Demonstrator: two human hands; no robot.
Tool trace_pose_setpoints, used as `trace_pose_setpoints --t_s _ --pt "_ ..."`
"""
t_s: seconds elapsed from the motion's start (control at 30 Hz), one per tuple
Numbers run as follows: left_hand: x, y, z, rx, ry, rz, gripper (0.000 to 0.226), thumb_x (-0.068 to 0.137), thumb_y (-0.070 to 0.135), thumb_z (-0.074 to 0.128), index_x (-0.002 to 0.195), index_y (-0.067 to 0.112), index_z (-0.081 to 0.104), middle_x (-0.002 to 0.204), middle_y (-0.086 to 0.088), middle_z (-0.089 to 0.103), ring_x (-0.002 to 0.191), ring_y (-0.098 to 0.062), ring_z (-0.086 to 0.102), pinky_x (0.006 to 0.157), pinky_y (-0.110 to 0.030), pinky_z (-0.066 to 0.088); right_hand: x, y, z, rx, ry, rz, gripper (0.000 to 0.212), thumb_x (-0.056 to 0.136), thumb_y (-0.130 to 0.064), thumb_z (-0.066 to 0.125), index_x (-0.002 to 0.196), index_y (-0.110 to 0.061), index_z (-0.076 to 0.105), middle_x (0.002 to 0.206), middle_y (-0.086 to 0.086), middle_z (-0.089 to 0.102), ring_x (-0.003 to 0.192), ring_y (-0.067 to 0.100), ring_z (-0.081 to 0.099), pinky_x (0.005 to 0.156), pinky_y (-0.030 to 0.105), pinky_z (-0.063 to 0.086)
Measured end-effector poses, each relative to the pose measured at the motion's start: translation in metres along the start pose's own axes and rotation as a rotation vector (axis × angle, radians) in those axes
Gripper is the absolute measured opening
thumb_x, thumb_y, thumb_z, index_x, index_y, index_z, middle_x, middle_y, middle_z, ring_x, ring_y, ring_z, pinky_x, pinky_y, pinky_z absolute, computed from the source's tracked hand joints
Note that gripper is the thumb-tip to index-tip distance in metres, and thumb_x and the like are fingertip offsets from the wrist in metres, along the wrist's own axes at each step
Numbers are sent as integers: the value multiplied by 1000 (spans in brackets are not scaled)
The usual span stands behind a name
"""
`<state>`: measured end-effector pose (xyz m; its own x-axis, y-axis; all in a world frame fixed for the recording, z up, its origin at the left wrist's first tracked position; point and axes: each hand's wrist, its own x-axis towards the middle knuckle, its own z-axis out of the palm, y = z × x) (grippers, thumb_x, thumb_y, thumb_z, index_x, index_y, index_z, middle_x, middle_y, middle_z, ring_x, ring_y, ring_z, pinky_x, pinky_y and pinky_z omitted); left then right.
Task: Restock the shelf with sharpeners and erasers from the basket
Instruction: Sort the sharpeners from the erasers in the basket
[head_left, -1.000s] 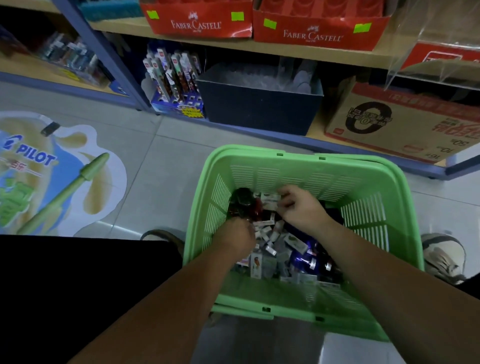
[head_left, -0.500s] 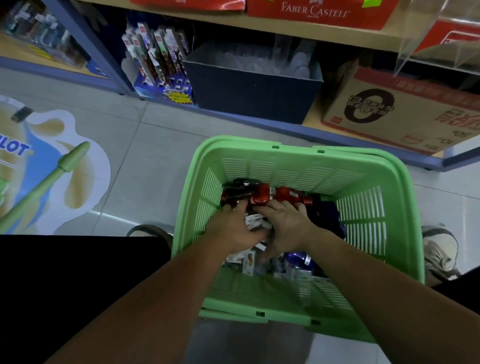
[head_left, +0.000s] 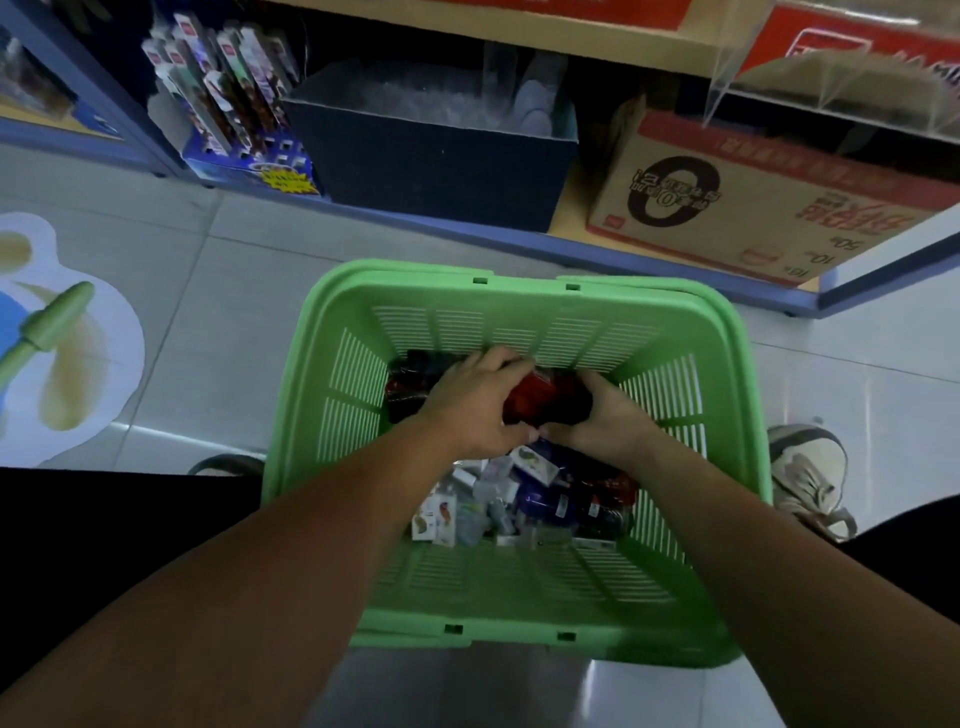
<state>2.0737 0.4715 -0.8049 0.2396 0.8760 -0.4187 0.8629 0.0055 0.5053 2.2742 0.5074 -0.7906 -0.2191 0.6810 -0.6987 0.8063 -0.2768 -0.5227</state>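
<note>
head view, basket: the green basket sits on the floor tiles just in front of the bottom shelf, so the stock is in easy reach of it.
small boxes: the small boxes, sharpeners or erasers i take it, lie loose in a heap on the basket's floor.
red pack: a red-and-black pack sits at the basket's far end, on top of the heap.
left hand: the left hand curls its fingers over the pack's top and left end, gripping it.
right hand: the right hand wraps round the pack's dark right end.
why both hands: probably the pack is bulky, so it's taken from both ends.
on the shelf: a dark bin stands beside a cardboard carton.
</note>
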Motion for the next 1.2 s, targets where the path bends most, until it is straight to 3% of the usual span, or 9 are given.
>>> trace_pose_setpoints --t_s 0.13,0.27,0.37,0.47,0.63,0.8,0.9,1.1,1.2 --pt "3 -3 -6 98 -91 -17 105 70 75 75 157 34 33 136 2 37 128 -22 32 111 -41 29 6 -6 -8 -10 -158 102 116 57 -29 101 153 -35 36 137 -4 61 130 24 56 109 39 48" --pt "0 6 5 146 -68 18 107 58 74 81 146 27 42 140 3 46 127 -22 38 114 -41 27 8 4 -4 -198 -212 39 170 20 -58 103 160 -42 8 158 0 43 149 30 35 119 52 39" --pt "1 12 11 140 -6 48 104 67 71 79 154 34 36 135 5 53 124 -21 44 110 -41 28 3 6 -2 -287 -84 -59 138 43 -45 104 157 -34 27 144 3 58 140 30 44 113 42 45" --pt "4 21 11 96 -53 112 72 83 52 77 146 36 48 127 4 58 117 -21 49 99 -38 36 3 7 0 -405 -16 -116 111 52 -42 100 145 -36 40 133 0 64 131 29 44 101 39 47" --pt "-2 28 3 -90 30 51 34 100 31 63 133 21 67 122 -6 66 110 -26 60 93 -41 52 3 6 -1 -487 -62 -128 119 66 -46 95 160 -44 22 152 0 51 143 33 32 112 43 38" --pt "-31 8 -18 -63 300 -87 26 100 35 62 122 23 69 109 -1 72 96 -23 66 78 -36 56 2 -1 -4 -604 -48 -154 107 79 -57 83 161 -49 14 157 -3 47 139 32 35 110 46 37" --pt "-47 -7 -33 -94 492 -264 33 101 28 62 132 18 65 121 -7 69 103 -26 66 88 -38 57 -1 -3 -4 -694 -40 -170 101 82 -62 78 160 -44 17 156 -5 48 137 30 41 105 48 46" --pt "-83 -10 -31 -108 450 -327 46 94 3 61 139 10 57 130 -10 60 112 -28 58 100 -41 53 -3 -7 -2 -693 -167 -174 101 87 -68 69 163 -43 8 159 3 32 137 38 35 112 49 39" --pt "-100 -8 -17 -158 240 -368 44 94 3 64 136 15 60 126 -6 60 102 -21 63 96 -35 56 -2 -19 3 -644 -130 -159 87 89 -70 66 159 -37 28 153 8 39 135 38 43 110 46 43"
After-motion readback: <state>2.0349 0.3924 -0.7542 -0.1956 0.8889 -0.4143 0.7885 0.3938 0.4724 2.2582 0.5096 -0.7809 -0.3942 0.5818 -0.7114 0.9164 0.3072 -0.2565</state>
